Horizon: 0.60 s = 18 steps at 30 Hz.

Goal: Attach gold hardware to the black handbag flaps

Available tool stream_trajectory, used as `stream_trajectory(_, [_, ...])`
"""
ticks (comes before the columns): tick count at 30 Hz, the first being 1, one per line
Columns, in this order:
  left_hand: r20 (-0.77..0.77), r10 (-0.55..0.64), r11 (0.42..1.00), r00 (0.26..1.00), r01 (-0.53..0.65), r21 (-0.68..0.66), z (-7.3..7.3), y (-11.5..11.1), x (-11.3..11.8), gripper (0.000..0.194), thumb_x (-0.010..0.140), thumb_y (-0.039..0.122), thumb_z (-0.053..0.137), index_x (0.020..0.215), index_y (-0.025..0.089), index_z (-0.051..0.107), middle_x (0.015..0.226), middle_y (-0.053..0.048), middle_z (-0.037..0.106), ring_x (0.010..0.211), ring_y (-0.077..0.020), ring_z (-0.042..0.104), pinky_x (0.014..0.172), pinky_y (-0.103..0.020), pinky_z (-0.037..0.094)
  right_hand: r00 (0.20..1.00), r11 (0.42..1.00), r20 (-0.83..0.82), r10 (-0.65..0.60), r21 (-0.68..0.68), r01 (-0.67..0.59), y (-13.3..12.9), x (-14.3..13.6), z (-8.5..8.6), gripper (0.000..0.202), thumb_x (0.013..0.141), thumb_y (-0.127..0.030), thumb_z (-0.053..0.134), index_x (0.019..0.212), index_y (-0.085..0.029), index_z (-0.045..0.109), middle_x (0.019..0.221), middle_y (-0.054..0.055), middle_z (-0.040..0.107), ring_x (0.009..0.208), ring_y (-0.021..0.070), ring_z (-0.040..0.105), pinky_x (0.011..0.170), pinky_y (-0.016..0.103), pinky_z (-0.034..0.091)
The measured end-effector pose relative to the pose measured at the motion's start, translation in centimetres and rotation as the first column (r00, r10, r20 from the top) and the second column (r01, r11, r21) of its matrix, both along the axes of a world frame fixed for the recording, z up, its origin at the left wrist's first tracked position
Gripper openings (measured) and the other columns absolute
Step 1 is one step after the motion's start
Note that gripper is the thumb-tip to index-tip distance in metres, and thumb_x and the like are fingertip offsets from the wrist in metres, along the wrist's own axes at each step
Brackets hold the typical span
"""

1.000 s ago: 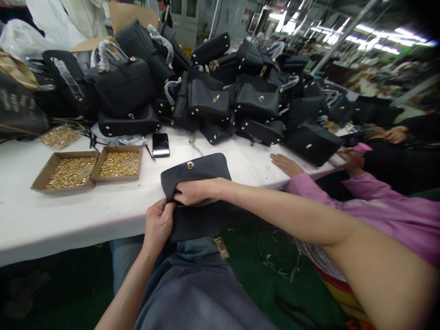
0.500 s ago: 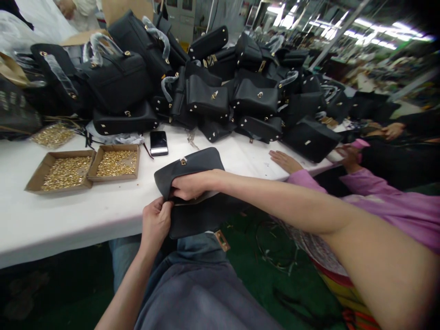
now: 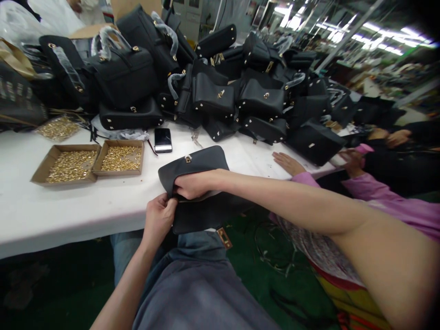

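A black handbag [image 3: 202, 160] with a gold turn-lock fitting [image 3: 188, 159] lies tilted at the table's front edge, partly over my lap. Its flap hangs toward me, a gold lock plate [image 3: 224, 238] at the flap's lower edge. My left hand [image 3: 161, 217] pinches the bag's left corner between thumb and fingers. Inside the bag's opening is my right hand [image 3: 194, 184], its knuckles and back showing; the fingertips are hidden within, and I cannot see what they touch.
Two cardboard trays [image 3: 63, 181] of small gold fittings stand left, near a plastic bag [image 3: 59, 128] of more fittings. A phone [image 3: 162, 140] lies behind the handbag. Black handbags [image 3: 263, 101] are piled along the back. At right, a co-worker's hand [image 3: 288, 163] rests on the white table [image 3: 113, 201].
The view has shifted slightly, so everything sits a little further right. Both hands keep their places on the handbag, with hardly any movement.
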<state>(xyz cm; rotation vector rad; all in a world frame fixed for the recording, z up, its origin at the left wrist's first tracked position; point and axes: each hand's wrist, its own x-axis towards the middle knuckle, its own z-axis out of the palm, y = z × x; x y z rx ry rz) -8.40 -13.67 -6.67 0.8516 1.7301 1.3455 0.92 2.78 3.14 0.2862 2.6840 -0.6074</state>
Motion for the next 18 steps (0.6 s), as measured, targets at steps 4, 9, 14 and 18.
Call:
stream_trajectory(4, [-0.002, -0.012, 1.0, 1.0, 0.011, -0.008, 0.3, -0.4, 0.0, 0.028, 0.09, 0.04, 0.063, 0.072, 0.02, 0.057, 0.062, 0.005, 0.043, 0.061, -0.011, 0.034, 0.055, -0.026, 0.022, 0.997, 1.0, 0.08, -0.021, 0.007, 0.02, -0.2, -0.7, 0.6, 0.018, 0.1, -0.016, 0.06, 0.096, -0.014, 0.078, 0.084, 0.01, 0.077, 0.073, 0.0222, 0.063, 0.065, 0.031, 0.04])
stream_trajectory(9, [0.05, -0.014, 1.0, 0.999, 0.014, 0.012, 1.0, -1.0, 0.0, 0.033, 0.091, 0.043, 0.065, 0.07, 0.021, 0.052, 0.061, 0.005, 0.038, 0.061, -0.0109, 0.03, 0.053, -0.026, 0.02, 0.993, 1.0, 0.118, -0.024, 0.008, 0.024, 0.3, -1.3, 1.7, 0.016, 0.095, -0.01, 0.064, 0.091, -0.015, 0.079, 0.072, 0.006, 0.071, 0.075, 0.0233, 0.063, 0.067, 0.032, 0.04])
stream_trajectory(14, [0.066, -0.011, 1.0, 0.998, 0.01, 0.009, 0.3, -0.9, -0.6, 0.03, 0.09, 0.041, 0.066, 0.072, 0.02, 0.057, 0.062, 0.005, 0.039, 0.061, -0.0109, 0.031, 0.054, -0.026, 0.02, 0.998, 1.0, 0.063, 0.006, 0.004, -0.007, -0.1, -0.9, 1.5, 0.024, 0.105, -0.02, 0.058, 0.093, -0.012, 0.077, 0.082, 0.008, 0.076, 0.066, 0.018, 0.056, 0.063, 0.032, 0.037])
stream_trajectory(18, [0.016, -0.016, 1.0, 1.0, 0.016, 0.025, -0.4, -0.9, -0.8, 0.029, 0.091, 0.039, 0.065, 0.072, 0.019, 0.057, 0.065, 0.005, 0.039, 0.063, -0.0109, 0.032, 0.057, -0.026, 0.02, 0.996, 0.999, 0.093, -0.013, 0.039, 0.01, -0.7, -0.6, 0.8, 0.024, 0.106, -0.019, 0.056, 0.101, -0.011, 0.077, 0.085, 0.009, 0.078, 0.065, 0.0171, 0.055, 0.064, 0.031, 0.037])
